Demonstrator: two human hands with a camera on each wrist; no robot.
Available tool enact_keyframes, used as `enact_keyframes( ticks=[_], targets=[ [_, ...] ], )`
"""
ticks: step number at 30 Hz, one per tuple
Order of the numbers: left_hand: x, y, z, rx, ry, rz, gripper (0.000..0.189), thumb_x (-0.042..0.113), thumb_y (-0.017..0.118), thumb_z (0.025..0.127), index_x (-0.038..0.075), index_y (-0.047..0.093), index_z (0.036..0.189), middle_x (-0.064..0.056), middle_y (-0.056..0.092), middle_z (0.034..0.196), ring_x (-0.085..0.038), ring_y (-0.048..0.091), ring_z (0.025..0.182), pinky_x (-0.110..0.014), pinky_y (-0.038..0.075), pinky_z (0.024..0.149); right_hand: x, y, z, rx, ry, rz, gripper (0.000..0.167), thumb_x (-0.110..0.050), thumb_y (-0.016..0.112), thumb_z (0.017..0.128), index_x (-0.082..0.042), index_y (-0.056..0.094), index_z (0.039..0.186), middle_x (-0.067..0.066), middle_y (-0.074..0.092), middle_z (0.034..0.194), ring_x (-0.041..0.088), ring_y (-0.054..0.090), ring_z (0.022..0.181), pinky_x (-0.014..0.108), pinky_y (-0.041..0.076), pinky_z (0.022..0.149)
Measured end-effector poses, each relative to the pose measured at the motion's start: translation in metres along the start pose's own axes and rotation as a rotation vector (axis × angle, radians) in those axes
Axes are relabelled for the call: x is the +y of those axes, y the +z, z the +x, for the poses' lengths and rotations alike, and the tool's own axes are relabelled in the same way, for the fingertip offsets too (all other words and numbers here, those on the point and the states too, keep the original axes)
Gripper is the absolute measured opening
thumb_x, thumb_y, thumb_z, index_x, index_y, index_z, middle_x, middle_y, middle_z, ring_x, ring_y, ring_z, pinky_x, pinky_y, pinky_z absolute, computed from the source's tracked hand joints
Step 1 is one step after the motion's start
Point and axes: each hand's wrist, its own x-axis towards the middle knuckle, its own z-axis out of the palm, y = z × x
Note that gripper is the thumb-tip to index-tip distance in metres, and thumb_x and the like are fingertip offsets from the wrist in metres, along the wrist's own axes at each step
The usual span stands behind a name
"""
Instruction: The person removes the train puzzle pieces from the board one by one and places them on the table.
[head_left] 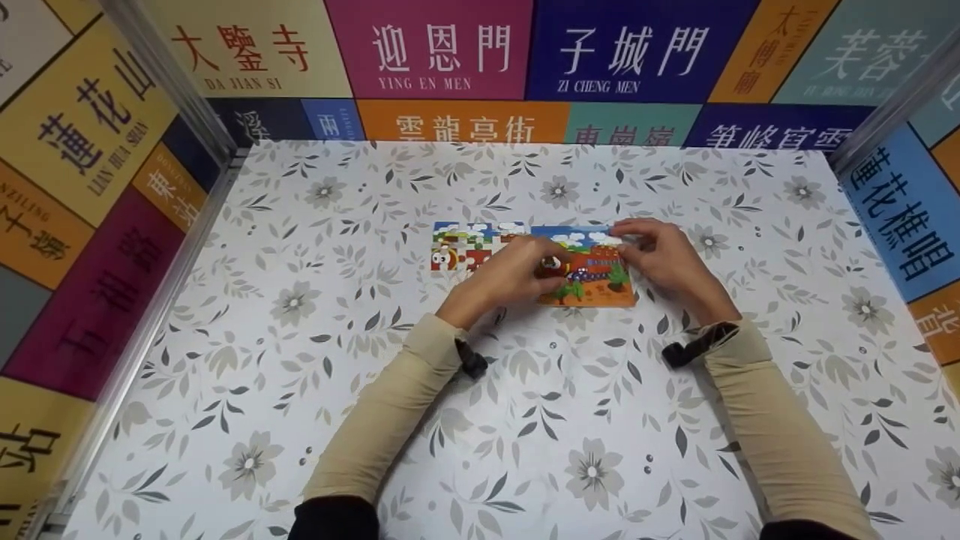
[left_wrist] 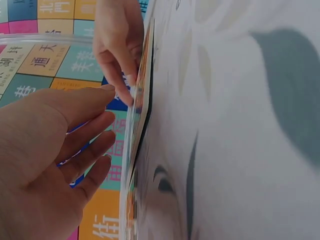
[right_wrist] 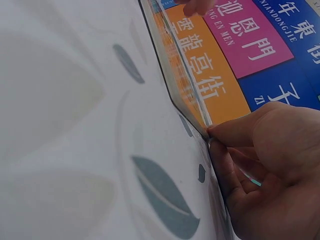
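On the patterned tabletop lies a thin, colourful picture board showing a red train, blue sky and orange ground. Jigsaw pieces with clouds and a train face lie in a patch against its left side. My right hand pinches the board's right edge; in the right wrist view, thumb and forefinger of the right hand meet at its corner. My left hand hovers over the board's left part with fingers loosely bent. Nothing is between the fingers of the left hand in the left wrist view.
The white tabletop has a grey flower and leaf pattern. Upright panels with coloured sign tiles stand along its back and both sides. A clear rail runs along the left edge.
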Motion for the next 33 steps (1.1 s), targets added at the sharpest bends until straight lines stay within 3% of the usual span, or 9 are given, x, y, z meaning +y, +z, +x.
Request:
enact_keyframes(
  ticks=[5, 10, 14, 20, 24, 33],
  targets=[
    [0.006, 0.012, 0.010, -0.031, 0.023, 0.032, 0.036, 0.020, 0.076, 0.103, 0.009, 0.075, 0.137, -0.007, 0.078, 0.127, -0.020, 0.072, 0.104, -0.032, 0.057, 0.089, 0.001, -0.001, 0.000, -0.003, -0.008, 0.014, 0.031, -0.012, 0.066, 0.107, -0.012, 0.074, 0.137, 0.004, 0.059, 0.158, 0.019, 0.063, 0.103, 0.019, 0.049, 0.079],
    [0.013, 0.021, 0.018, -0.059, 0.018, 0.054, 0.037, 0.022, 0.077, 0.102, 0.012, 0.074, 0.138, -0.003, 0.076, 0.131, -0.018, 0.068, 0.119, -0.030, 0.054, 0.103, 0.003, -0.001, 0.001, -0.003, -0.019, 0.004, 0.032, -0.012, 0.065, 0.107, -0.012, 0.074, 0.138, 0.004, 0.058, 0.158, 0.019, 0.064, 0.100, 0.020, 0.050, 0.077],
    [0.016, 0.027, 0.025, -0.053, 0.057, 0.091, 0.038, 0.021, 0.079, 0.100, 0.010, 0.075, 0.136, -0.005, 0.076, 0.128, -0.020, 0.068, 0.120, -0.031, 0.052, 0.108, 0.003, 0.000, 0.002, 0.005, -0.019, 0.000, 0.032, -0.011, 0.066, 0.107, -0.012, 0.074, 0.138, 0.004, 0.060, 0.157, 0.020, 0.063, 0.104, 0.019, 0.049, 0.080],
    [0.019, 0.037, 0.036, -0.031, 0.128, 0.105, 0.028, 0.022, 0.080, 0.099, 0.008, 0.075, 0.124, -0.005, 0.073, 0.110, -0.020, 0.065, 0.098, -0.032, 0.050, 0.088, 0.004, 0.000, 0.002, 0.014, -0.020, 0.004, 0.032, -0.011, 0.067, 0.106, -0.013, 0.075, 0.137, 0.003, 0.060, 0.156, 0.020, 0.063, 0.108, 0.018, 0.049, 0.083],
    [0.023, 0.042, 0.040, -0.026, 0.102, 0.109, 0.029, 0.023, 0.081, 0.099, 0.008, 0.075, 0.123, -0.006, 0.073, 0.105, -0.018, 0.060, 0.089, -0.032, 0.046, 0.080, 0.004, 0.001, 0.003, 0.019, -0.032, 0.002, 0.033, -0.010, 0.068, 0.105, -0.012, 0.075, 0.137, 0.006, 0.061, 0.155, 0.020, 0.064, 0.107, 0.017, 0.049, 0.084],
    [0.029, 0.046, 0.043, -0.022, 0.033, 0.081, 0.034, 0.018, 0.085, 0.095, 0.007, 0.075, 0.126, -0.006, 0.075, 0.109, -0.021, 0.064, 0.096, -0.031, 0.048, 0.085, 0.003, 0.001, 0.002, 0.023, -0.034, 0.010, 0.033, -0.008, 0.068, 0.104, -0.011, 0.075, 0.136, 0.006, 0.062, 0.154, 0.019, 0.064, 0.107, 0.017, 0.048, 0.085]
  ],
)
